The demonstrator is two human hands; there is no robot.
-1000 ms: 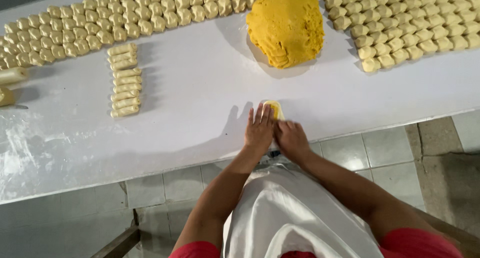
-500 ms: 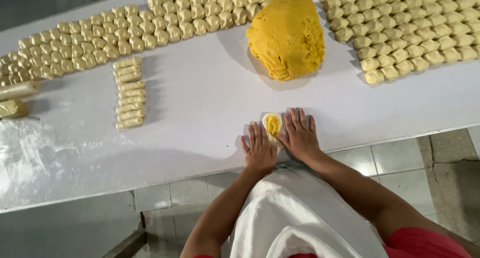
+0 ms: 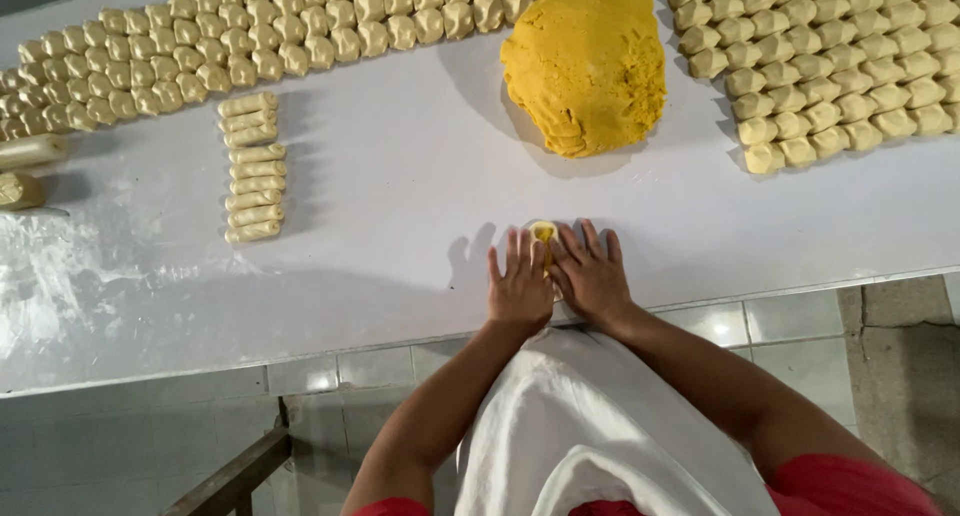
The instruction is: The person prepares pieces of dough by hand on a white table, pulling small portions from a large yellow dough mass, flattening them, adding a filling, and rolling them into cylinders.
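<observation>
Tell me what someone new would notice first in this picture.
The big yellow dough mound sits at the far middle of the white table, flanked by rows of small pale shaped pieces. At the near edge, the left hand and right hand press flat on a small dough piece between them.

White work table with dough laid out on its surface.
A large yellow dough mound sits at the far middle. Rows of small shaped pieces run along the far left edge; a second block of pieces lies far right. A short column of rolled logs lies left of centre. Flour dusting covers the near left area.
</observation>
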